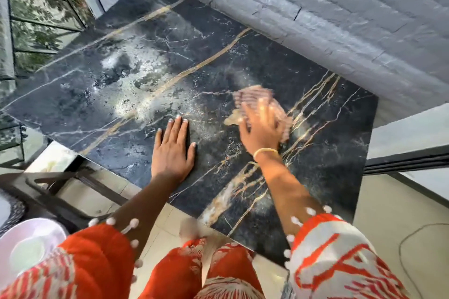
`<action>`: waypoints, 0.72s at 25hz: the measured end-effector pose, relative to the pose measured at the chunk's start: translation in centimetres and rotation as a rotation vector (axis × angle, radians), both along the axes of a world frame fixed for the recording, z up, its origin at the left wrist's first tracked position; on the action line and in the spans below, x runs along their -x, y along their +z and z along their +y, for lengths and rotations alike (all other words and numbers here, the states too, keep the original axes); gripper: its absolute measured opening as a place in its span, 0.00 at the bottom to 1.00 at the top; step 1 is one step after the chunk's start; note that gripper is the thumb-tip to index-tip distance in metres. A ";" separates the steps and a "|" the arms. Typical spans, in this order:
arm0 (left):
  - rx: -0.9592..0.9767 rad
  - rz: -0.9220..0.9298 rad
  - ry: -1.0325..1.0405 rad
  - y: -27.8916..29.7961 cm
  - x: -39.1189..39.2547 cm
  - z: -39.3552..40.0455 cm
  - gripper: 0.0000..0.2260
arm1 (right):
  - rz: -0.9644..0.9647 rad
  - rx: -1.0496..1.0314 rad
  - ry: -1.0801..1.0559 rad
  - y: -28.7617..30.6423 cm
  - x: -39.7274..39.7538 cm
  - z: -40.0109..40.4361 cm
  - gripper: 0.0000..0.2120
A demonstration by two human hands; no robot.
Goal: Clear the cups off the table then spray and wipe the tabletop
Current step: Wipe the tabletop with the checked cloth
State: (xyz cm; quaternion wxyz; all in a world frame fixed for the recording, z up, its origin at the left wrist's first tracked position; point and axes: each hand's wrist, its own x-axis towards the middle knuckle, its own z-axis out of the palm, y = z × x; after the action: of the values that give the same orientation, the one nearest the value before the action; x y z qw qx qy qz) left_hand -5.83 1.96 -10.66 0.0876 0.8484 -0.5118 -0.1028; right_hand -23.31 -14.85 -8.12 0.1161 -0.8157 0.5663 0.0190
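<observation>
A black marble tabletop with gold and white veins fills the middle of the view. Wet spray patches glisten on its left half. My right hand presses a striped pinkish cloth onto the right half of the top; hand and cloth are motion-blurred. My left hand lies flat on the marble near the front edge, fingers spread and holding nothing. No cups show on the table.
A grey stone wall runs along the table's far side. A dark chair frame stands at the front left, with a pale round object below it. Glass panes with plants behind are at the far left. A cable lies on the floor at right.
</observation>
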 end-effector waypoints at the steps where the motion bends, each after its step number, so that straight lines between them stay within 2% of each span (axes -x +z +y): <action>1: 0.001 0.001 0.009 0.0 -0.1 -0.1 0.29 | 0.016 -0.021 -0.135 0.0 2.2 -0.2 0.24; 6: -0.004 0.007 0.013 0.0 0.4 0.1 0.30 | -0.024 -0.018 -0.700 -0.3 9.2 6.6 0.25; 8: -0.001 0.001 0.021 -0.1 0.3 0.0 0.30 | -0.229 0.006 -0.870 0.6 7.4 8.5 0.25; 9: 0.008 -0.001 0.025 -0.1 0.3 -0.1 0.29 | -0.360 -0.018 -0.872 1.0 5.5 8.8 0.24; 10: 0.012 0.000 0.023 -0.2 0.2 -0.1 0.29 | -0.442 -0.065 -0.816 1.2 3.3 8.8 0.24; 12: 0.017 0.007 0.012 -0.3 0.2 0.1 0.29 | -0.261 -0.139 -0.610 0.8 -1.2 9.2 0.27; 14: 0.032 0.007 0.006 -0.3 0.2 0.2 0.29 | -0.120 -0.139 -0.280 0.5 -4.2 10.0 0.26; 16: 0.050 0.029 0.008 -0.1 0.2 0.2 0.29 | -0.087 -0.143 -0.033 -0.3 -4.0 11.7 0.24; 18: 0.059 0.047 0.015 0.1 0.1 0.3 0.29 | -0.063 -0.115 0.051 -0.6 -0.5 12.5 0.25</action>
State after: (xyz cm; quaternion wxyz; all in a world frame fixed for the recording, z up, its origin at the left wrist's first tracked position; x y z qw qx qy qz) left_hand -5.98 2.28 -10.56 0.1255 0.8467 -0.5059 -0.1067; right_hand -22.76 -2.31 -8.73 0.1799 -0.8222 0.5393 0.0285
